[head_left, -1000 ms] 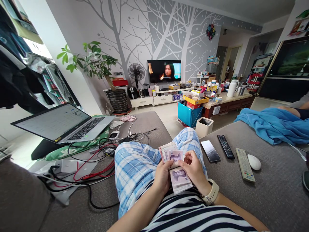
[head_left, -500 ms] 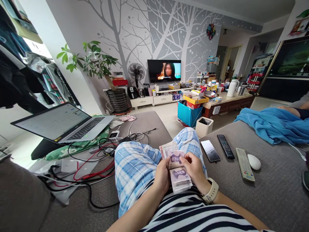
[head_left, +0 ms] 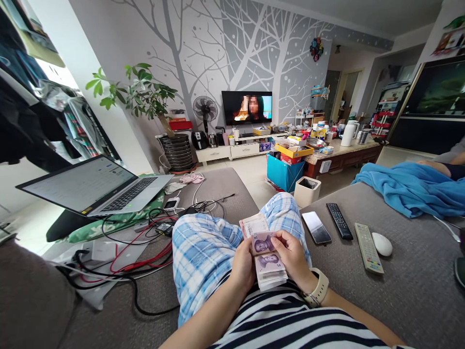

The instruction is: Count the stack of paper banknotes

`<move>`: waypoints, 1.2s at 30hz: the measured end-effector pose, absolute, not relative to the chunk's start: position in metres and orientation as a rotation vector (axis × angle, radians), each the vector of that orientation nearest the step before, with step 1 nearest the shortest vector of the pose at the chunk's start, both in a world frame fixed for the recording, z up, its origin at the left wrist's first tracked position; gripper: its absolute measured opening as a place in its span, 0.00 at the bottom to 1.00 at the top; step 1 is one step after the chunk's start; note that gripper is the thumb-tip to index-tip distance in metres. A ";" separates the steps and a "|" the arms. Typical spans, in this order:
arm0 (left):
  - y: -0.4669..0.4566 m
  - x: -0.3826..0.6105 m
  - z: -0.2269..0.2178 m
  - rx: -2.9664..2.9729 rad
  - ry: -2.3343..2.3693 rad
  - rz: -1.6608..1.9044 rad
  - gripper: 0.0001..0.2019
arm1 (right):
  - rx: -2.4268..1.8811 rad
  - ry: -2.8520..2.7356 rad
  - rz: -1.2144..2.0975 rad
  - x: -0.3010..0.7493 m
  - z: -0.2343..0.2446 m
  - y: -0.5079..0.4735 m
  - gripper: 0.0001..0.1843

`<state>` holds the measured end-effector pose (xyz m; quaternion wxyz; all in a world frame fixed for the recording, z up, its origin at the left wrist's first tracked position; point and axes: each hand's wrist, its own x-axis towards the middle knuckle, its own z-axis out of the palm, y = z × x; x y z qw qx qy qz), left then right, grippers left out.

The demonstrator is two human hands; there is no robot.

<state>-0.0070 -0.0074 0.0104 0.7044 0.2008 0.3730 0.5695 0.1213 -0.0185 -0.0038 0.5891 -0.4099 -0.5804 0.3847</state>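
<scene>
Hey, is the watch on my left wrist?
No, the pale watch is strapped around the right wrist, just behind the right hand pinching a purple banknote.

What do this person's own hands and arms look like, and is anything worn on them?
The left hand is ungloved, its wrist without a strap. The right hand is ungloved too, with a pale cream, perforated watch-style strap around its wrist. No sleeve covers either forearm in view.

2 hands point(head_left: 244, 264) point(head_left: 293, 254) are seen — the overlapped banknotes point(head_left: 269, 261) cannot be counted — and 2 remotes point(head_left: 339, 221) point(head_left: 368, 248), 1 phone point(head_left: 317, 227), 1 white mouse point(head_left: 382, 244), 1 laptop point(head_left: 129, 194), 1 fan point(head_left: 205, 109) and 1 watch point(head_left: 320, 287) are shown.
</scene>
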 end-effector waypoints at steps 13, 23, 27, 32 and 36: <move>-0.006 -0.007 0.010 0.452 0.804 1.262 0.10 | -0.954 -1.341 0.884 0.122 -0.003 -0.019 0.18; -0.006 -0.008 0.004 0.469 0.797 1.272 0.12 | -0.967 -1.327 0.887 0.122 -0.005 -0.019 0.19; -0.005 -0.008 -0.001 0.480 0.798 1.295 0.11 | -0.959 -1.322 0.890 0.121 -0.002 -0.021 0.19; -0.004 -0.008 -0.003 0.471 0.797 1.295 0.10 | -0.953 -1.323 0.898 0.121 -0.001 -0.022 0.19; -0.005 -0.008 0.000 0.477 0.813 1.295 0.11 | -0.949 -1.323 0.896 0.121 -0.001 -0.022 0.18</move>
